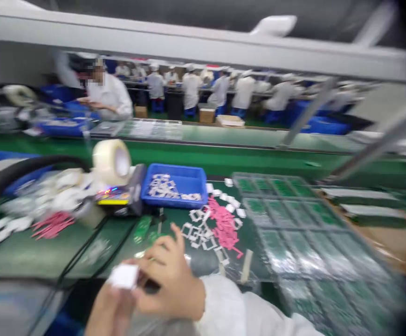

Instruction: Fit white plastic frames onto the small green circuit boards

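A small white block-like piece (125,276) is gripped in my left hand (110,305), close to me at the bench's near edge. My right hand (175,280) curls beside it, thumb and fingertips near the piece, with the index finger raised; whether it also grips the piece is blurred. Beyond my right hand lie several white square frames (199,233) and a heap of pink strips (223,221). A blue tray (175,204) behind them holds more small white parts.
Clear trays with green boards (286,219) fill the right side. At left are a tape roll (105,161) on a dark device, black cables (73,261), white pieces (63,191) and pink strips (52,224). A co-worker (110,93) sits across the bench.
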The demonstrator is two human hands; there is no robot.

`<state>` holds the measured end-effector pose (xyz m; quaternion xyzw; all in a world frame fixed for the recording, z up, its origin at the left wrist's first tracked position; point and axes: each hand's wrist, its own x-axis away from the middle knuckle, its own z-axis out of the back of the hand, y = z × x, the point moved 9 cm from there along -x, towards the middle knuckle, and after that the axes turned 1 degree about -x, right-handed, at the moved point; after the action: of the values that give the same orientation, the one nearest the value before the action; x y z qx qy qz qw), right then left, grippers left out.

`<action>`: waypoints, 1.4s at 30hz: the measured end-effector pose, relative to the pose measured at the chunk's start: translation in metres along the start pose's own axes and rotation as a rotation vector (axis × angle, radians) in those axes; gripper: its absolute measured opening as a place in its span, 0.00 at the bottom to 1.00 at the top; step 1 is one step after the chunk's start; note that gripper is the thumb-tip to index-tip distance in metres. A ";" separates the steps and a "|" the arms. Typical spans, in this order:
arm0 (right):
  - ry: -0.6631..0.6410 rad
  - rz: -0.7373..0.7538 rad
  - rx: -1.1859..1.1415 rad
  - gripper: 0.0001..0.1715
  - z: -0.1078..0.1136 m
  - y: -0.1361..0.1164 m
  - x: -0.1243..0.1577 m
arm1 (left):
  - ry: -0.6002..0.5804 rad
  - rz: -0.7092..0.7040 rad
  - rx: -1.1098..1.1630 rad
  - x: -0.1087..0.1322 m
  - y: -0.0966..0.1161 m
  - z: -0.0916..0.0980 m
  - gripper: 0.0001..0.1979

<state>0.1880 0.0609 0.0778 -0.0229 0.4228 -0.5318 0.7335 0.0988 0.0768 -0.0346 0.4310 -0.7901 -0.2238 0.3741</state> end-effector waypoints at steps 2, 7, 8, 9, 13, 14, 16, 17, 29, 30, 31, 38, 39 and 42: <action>0.028 0.002 -0.045 0.14 0.011 -0.001 -0.007 | 0.046 -0.133 -0.090 0.006 0.023 0.016 0.26; -0.199 0.091 -0.086 0.08 -0.003 -0.011 -0.020 | -0.063 -0.467 -0.726 0.019 0.073 0.013 0.19; -0.226 0.107 -0.089 0.06 -0.007 -0.013 -0.020 | -0.117 -0.468 -0.835 0.023 0.074 0.010 0.17; -0.249 0.120 -0.093 0.05 -0.012 -0.016 -0.020 | -0.167 -0.462 -0.911 0.027 0.074 0.008 0.16; -0.356 0.114 -0.163 0.03 -0.040 -0.023 -0.020 | -0.167 -0.509 -0.977 0.040 0.080 0.019 0.17; -0.402 0.071 -0.227 0.03 -0.050 -0.021 -0.020 | -0.133 -0.518 -0.968 0.040 0.081 0.026 0.17; -0.468 -0.191 -0.511 0.05 -0.072 -0.003 -0.023 | -0.039 -0.480 -0.896 0.035 0.077 0.052 0.15; -0.472 -0.376 -0.686 0.07 -0.084 0.011 -0.023 | 0.033 -0.430 -0.800 0.030 0.073 0.072 0.14; 0.177 -1.375 -1.205 0.15 -0.156 0.117 -0.026 | 0.618 -0.376 0.488 0.061 0.067 0.292 0.20; 0.206 -1.396 -1.217 0.14 -0.159 0.117 -0.026 | 0.588 -0.375 0.530 0.063 0.069 0.293 0.20; 0.227 -1.413 -1.228 0.14 -0.161 0.116 -0.026 | 0.554 -0.369 0.568 0.064 0.071 0.292 0.20; 0.209 -1.434 -1.272 0.13 -0.157 0.108 -0.034 | 0.533 -0.414 0.689 0.057 0.076 0.289 0.22; 0.184 -1.409 -1.281 0.13 -0.152 0.101 -0.033 | 0.532 -0.402 0.692 0.052 0.072 0.281 0.23; 0.056 -1.316 -1.313 0.14 -0.130 0.067 -0.020 | 0.500 -0.307 0.694 0.031 0.048 0.235 0.22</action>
<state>0.1534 0.1598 -0.0264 -0.6556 0.5584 -0.4954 0.1140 -0.1204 0.0830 -0.1356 0.6837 -0.6308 0.1122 0.3494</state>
